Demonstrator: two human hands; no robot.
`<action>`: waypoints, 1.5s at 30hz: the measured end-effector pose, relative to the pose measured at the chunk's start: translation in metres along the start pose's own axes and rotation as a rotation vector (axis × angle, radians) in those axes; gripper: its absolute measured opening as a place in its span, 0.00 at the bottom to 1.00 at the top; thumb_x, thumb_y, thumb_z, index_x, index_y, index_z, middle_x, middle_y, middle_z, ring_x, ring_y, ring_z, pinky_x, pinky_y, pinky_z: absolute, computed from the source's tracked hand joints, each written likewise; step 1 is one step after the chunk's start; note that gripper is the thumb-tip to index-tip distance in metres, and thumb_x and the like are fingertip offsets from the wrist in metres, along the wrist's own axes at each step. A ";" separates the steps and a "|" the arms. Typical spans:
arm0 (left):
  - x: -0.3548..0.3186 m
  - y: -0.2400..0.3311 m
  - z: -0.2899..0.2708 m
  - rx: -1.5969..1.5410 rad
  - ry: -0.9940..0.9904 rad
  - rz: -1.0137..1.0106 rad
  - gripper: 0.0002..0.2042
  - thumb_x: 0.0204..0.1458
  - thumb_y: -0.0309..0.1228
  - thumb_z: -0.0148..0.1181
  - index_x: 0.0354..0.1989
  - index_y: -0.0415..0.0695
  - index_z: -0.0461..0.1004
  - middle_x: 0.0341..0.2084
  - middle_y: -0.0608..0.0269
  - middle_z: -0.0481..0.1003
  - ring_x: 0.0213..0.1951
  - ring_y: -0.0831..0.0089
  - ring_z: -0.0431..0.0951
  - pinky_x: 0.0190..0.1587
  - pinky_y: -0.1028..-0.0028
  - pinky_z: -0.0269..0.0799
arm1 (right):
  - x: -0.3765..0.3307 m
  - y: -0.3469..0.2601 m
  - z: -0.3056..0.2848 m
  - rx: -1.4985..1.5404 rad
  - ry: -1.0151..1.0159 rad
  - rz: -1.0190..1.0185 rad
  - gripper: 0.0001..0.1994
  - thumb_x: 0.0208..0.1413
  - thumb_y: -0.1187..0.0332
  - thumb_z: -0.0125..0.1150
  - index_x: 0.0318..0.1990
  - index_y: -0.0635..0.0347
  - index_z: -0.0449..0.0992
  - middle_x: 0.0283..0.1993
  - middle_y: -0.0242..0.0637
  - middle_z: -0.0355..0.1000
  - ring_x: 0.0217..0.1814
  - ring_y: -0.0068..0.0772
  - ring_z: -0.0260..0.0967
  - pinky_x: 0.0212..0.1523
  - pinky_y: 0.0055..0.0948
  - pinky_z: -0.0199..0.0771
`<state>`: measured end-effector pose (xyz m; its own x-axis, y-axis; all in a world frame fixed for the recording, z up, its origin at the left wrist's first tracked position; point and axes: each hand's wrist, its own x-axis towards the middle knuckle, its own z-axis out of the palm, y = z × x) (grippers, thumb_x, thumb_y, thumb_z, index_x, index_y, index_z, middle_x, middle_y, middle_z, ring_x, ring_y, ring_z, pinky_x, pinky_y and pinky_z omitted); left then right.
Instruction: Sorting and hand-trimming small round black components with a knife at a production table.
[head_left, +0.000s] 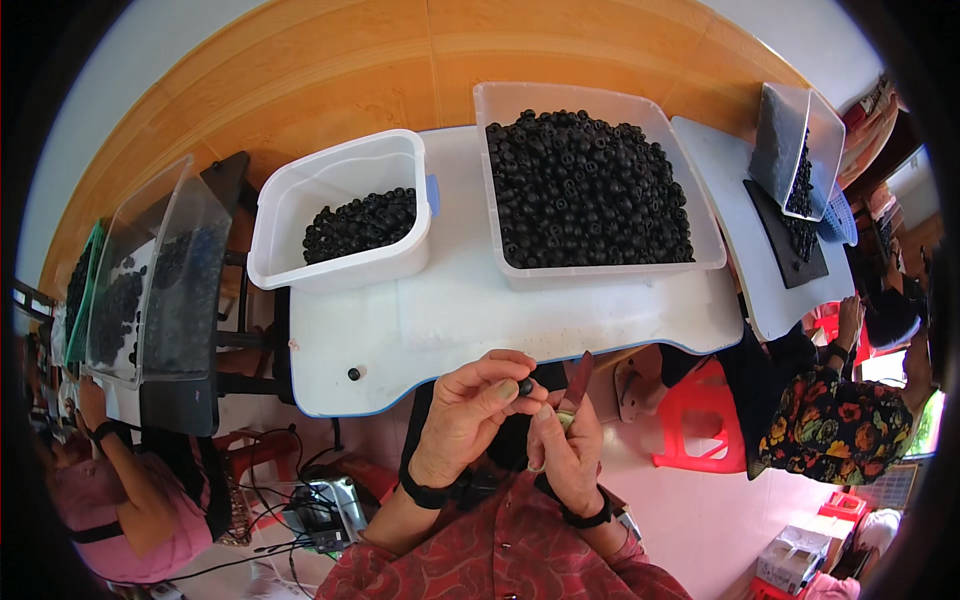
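1. The left hand [460,430] pinches a small black piece [526,387] between thumb and fingertips, the fingers closed down to its width.
2. The right hand [568,455], just beside it, is curled around the pale handle of a knife [579,382], the blade pointing away from the body; its thumb lies near the black piece.
3. Both hands are at the near edge of a white table [450,330] with blue edging.
4. A single black bead [353,374] lies near the table's left near corner.
5. Farther off, at left, a white tub [350,276] holds a low pile of black pieces.
6. At far right, a translucent bin [620,270] is heaped with black ring-like pieces.
7. Beyond the table, co-workers sit at left and right.
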<state>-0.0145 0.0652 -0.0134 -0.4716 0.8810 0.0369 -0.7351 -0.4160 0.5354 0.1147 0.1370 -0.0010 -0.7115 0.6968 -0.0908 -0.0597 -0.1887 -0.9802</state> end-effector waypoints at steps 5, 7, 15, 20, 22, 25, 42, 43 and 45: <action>-0.002 0.002 0.008 0.080 0.098 -0.009 0.11 0.56 0.19 0.52 0.47 0.31 0.72 0.46 0.47 0.71 0.44 0.63 0.78 0.46 0.73 0.79 | 0.001 0.000 0.000 -0.030 -0.005 -0.030 0.07 0.65 0.69 0.46 0.42 0.63 0.62 0.18 0.29 0.62 0.12 0.15 0.56 0.13 0.16 0.54; -0.003 0.002 0.009 0.102 0.093 -0.023 0.11 0.56 0.20 0.54 0.47 0.31 0.72 0.44 0.49 0.72 0.42 0.65 0.78 0.43 0.74 0.78 | 0.001 0.001 -0.001 -0.024 -0.014 -0.031 0.07 0.65 0.69 0.47 0.42 0.64 0.62 0.18 0.29 0.62 0.12 0.15 0.56 0.13 0.16 0.54; -0.009 0.002 0.001 0.171 0.117 -0.064 0.12 0.56 0.25 0.57 0.47 0.36 0.75 0.32 0.62 0.76 0.30 0.80 0.72 0.32 0.80 0.67 | 0.000 -0.006 0.001 -0.118 -0.055 -0.058 0.11 0.63 0.66 0.51 0.40 0.67 0.63 0.24 0.32 0.69 0.18 0.14 0.62 0.17 0.16 0.63; -0.012 0.003 0.003 0.236 0.160 -0.102 0.12 0.56 0.29 0.59 0.45 0.35 0.76 0.29 0.62 0.75 0.28 0.79 0.74 0.30 0.80 0.69 | 0.002 -0.005 0.002 -0.286 -0.066 -0.142 0.12 0.64 0.65 0.51 0.39 0.68 0.63 0.24 0.32 0.69 0.19 0.13 0.63 0.17 0.17 0.64; -0.012 0.003 0.003 0.238 0.151 -0.094 0.12 0.56 0.29 0.59 0.44 0.35 0.76 0.29 0.62 0.75 0.28 0.79 0.74 0.30 0.80 0.69 | 0.002 -0.005 0.000 -0.185 -0.095 -0.039 0.12 0.64 0.64 0.51 0.40 0.68 0.63 0.24 0.32 0.69 0.19 0.13 0.62 0.17 0.16 0.64; -0.011 0.002 0.002 0.246 0.123 -0.086 0.11 0.56 0.28 0.59 0.44 0.35 0.76 0.30 0.62 0.75 0.28 0.79 0.74 0.29 0.80 0.69 | 0.002 -0.007 -0.001 -0.028 -0.100 -0.003 0.12 0.64 0.64 0.50 0.40 0.67 0.64 0.24 0.31 0.68 0.18 0.13 0.62 0.16 0.16 0.62; -0.016 0.004 0.002 0.212 0.211 -0.161 0.10 0.56 0.28 0.58 0.43 0.36 0.77 0.28 0.59 0.78 0.25 0.79 0.73 0.26 0.82 0.68 | 0.003 -0.010 0.003 -0.342 -0.118 -0.130 0.09 0.63 0.69 0.53 0.37 0.68 0.65 0.28 0.41 0.75 0.28 0.23 0.74 0.28 0.22 0.72; -0.016 0.004 0.002 0.216 0.216 -0.160 0.10 0.56 0.28 0.58 0.43 0.37 0.77 0.26 0.63 0.76 0.25 0.81 0.72 0.27 0.82 0.68 | 0.004 -0.010 0.003 -0.384 -0.123 -0.119 0.10 0.63 0.68 0.53 0.37 0.68 0.65 0.27 0.41 0.75 0.28 0.24 0.74 0.28 0.23 0.72; -0.016 0.005 0.003 0.220 0.220 -0.160 0.10 0.56 0.28 0.59 0.43 0.38 0.78 0.24 0.67 0.75 0.24 0.83 0.70 0.28 0.83 0.68 | 0.005 -0.013 0.004 -0.399 -0.132 -0.112 0.10 0.63 0.68 0.53 0.38 0.68 0.65 0.28 0.41 0.75 0.29 0.24 0.74 0.28 0.23 0.72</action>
<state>-0.0091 0.0499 -0.0091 -0.4698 0.8517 -0.2320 -0.6972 -0.1969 0.6893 0.1093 0.1402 0.0116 -0.8011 0.5983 0.0180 0.1149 0.1831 -0.9764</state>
